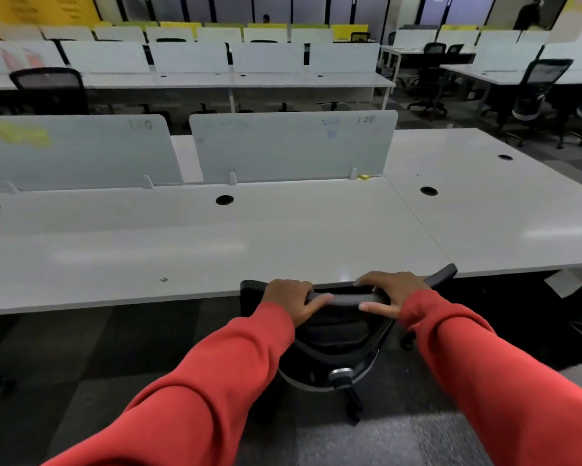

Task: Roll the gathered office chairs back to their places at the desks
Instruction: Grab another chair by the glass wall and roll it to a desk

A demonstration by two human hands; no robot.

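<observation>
A black office chair (341, 334) stands right in front of me, its seat tucked under the near edge of a long white desk (182, 243). Both hands hold the top rail of its backrest. My left hand (291, 299) grips the rail's left part, fingers over the top and thumb along the near side. My right hand (392, 292) grips the right part the same way. Both arms wear red sleeves. The chair's base and castors are mostly hidden below the seat.
Frosted divider panels (293, 146) stand along the desk's far edge. More desk rows lie behind, with black chairs at the left (49, 87) and right (538, 92). A person (528, 13) stands far back right. Dark carpet runs either side of me.
</observation>
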